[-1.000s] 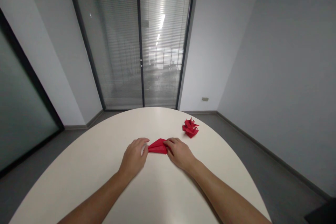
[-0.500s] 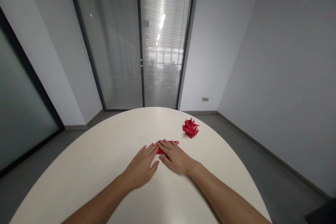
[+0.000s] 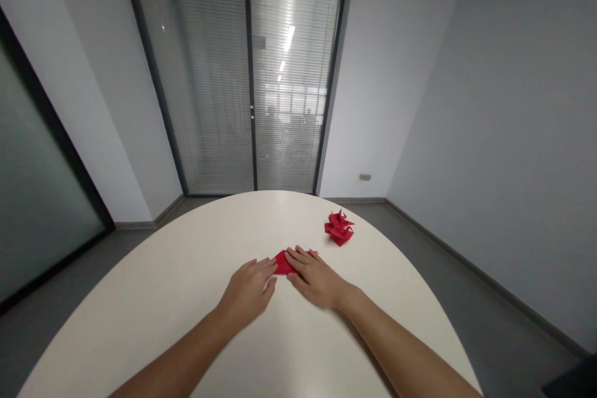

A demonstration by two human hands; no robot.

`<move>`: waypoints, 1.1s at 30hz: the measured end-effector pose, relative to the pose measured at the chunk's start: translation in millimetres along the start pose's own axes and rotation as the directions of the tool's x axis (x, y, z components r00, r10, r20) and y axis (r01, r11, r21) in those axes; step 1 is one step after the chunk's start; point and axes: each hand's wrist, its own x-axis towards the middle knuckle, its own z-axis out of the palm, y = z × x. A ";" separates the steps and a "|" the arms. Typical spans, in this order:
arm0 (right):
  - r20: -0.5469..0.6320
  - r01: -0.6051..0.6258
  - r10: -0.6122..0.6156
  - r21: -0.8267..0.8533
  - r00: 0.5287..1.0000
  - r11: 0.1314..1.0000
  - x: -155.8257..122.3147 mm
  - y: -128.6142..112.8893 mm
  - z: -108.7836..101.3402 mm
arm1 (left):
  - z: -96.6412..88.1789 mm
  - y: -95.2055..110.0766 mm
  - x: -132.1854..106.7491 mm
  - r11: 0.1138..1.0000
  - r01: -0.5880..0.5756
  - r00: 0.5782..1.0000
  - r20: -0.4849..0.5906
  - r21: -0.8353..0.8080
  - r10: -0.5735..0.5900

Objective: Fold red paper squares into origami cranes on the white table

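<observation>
Ahead of me stands a dark-framed glass door with slatted blinds (image 3: pixel 209 93), and below it spreads a round, cream-white table (image 3: pixel 280 348) with a smooth top. My left hand (image 3: pixel 247 292) and right hand (image 3: pixel 321 280) both reach palm-down to the middle of it. Beyond the right one, well apart, sits a spiky cluster of red folded paper (image 3: pixel 339 230). Flat on the table, partly under my fingers, lies a pointed piece of red folded paper (image 3: pixel 283 263). A second ago its narrow end pointed left; now a slim tip peeks out on the right, and since then my left hand has drawn leftward off the middle, baring more red. I take that as smoothing a fold after turning the piece round. Both hands are unclenched: the left fingertips rest on its left end, thumb spread away, and the right fingers lie extended across it, pinching nothing.
</observation>
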 end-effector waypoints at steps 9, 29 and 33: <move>-0.116 0.085 -0.076 0.074 0.990 0.994 3.4 1.7 1.3 | -8.4 -6.1 -1.0 0.994 0.084 0.990 -0.105 -0.066 -0.090; -0.382 0.072 -0.059 0.020 0.922 0.997 10.3 5.8 9.6 | -5.8 -3.2 -2.2 0.999 0.023 0.998 -0.050 -0.031 -0.024; -0.367 0.057 -0.078 -0.066 0.927 0.996 9.9 0.4 7.1 | -8.7 1.9 -4.8 1.000 -0.002 0.996 -0.090 0.001 0.002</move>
